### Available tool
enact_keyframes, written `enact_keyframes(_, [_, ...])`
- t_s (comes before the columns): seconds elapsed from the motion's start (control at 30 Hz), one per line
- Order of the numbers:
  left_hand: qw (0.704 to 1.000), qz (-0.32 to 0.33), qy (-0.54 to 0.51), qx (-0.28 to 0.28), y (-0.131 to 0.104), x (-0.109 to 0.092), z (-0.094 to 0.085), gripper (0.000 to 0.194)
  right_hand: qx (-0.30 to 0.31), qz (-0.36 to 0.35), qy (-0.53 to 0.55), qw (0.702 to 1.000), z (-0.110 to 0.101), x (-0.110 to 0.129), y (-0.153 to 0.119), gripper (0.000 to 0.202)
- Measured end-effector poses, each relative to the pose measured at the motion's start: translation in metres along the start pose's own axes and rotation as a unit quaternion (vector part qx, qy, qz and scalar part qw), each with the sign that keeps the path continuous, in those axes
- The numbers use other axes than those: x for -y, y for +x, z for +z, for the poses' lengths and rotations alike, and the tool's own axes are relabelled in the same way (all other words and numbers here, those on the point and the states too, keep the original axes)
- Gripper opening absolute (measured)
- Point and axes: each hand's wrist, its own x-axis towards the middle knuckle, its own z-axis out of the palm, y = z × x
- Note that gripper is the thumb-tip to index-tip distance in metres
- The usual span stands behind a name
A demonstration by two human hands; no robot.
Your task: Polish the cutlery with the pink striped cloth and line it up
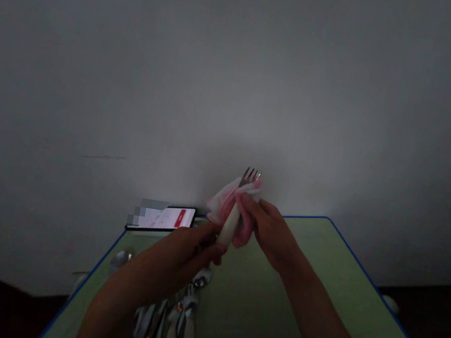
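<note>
A fork with a pale handle is held up above the table, tines pointing up and away. My left hand is closed round the lower end of its handle. A pink and white cloth is wrapped about the neck of the fork, and my right hand pinches the cloth there. Below my left forearm, several pieces of cutlery, with spoons and forks among them, lie in a pile on the green table.
A tablet or phone with a lit screen lies at the table's back left corner. A separate spoon is near the left edge. The grey wall stands right behind the blue-edged table.
</note>
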Motion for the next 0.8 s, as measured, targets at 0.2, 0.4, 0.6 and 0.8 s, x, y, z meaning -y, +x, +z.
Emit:
enact_keyframes(0.2, [0.999, -0.002, -0.017, 0.047, -0.006, 0.001, -0.001, 0.025, -0.038, -0.021, 0.002, 0.999, -0.005, 0.005, 0.004, 0.033])
enact_keyframes(0.4, [1.000, -0.004, -0.025, 0.013, -0.003, -0.002, -0.003, 0.025, -0.065, -0.017, -0.004, 0.998, -0.003, 0.003, 0.003, 0.039])
enact_keyframes(0.6, [1.000, -0.022, 0.008, -0.004, -0.003, 0.004, -0.004, 0.026, -0.066, -0.007, 0.003, 0.998, 0.004, -0.007, 0.004, 0.040])
enact_keyframes(0.8, [0.998, -0.037, 0.038, -0.023, 0.002, 0.007, -0.002, 0.030, -0.074, -0.013, -0.005, 0.997, 0.006, -0.008, 0.003, 0.039])
